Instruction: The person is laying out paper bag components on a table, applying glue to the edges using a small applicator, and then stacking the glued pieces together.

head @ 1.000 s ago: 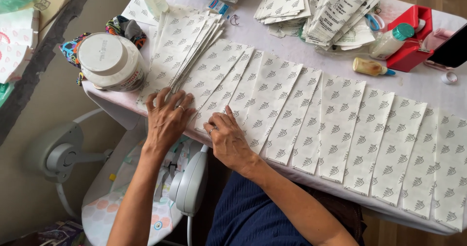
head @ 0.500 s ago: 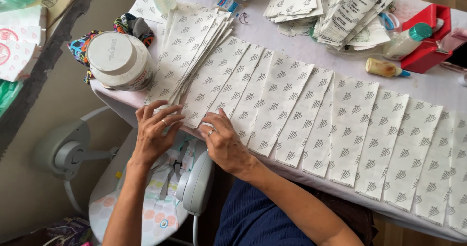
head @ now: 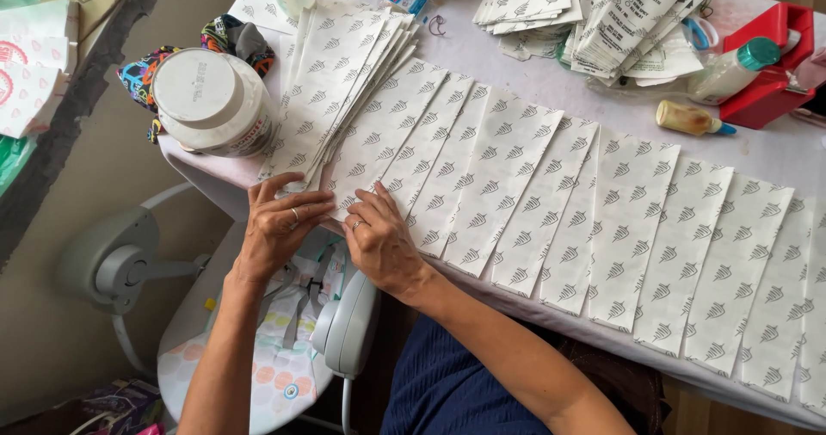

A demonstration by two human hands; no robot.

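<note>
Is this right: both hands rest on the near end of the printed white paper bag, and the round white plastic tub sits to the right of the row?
Not quite. In the head view the round white plastic tub sits left of the row. Both the left hand and right hand do rest on the printed white paper bag.

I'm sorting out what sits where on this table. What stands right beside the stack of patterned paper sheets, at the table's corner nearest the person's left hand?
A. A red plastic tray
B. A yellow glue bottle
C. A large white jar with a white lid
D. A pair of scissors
C: the large white jar with its white lid stands at the table corner, next to the stack of patterned sheets, just beyond the left hand.
</note>
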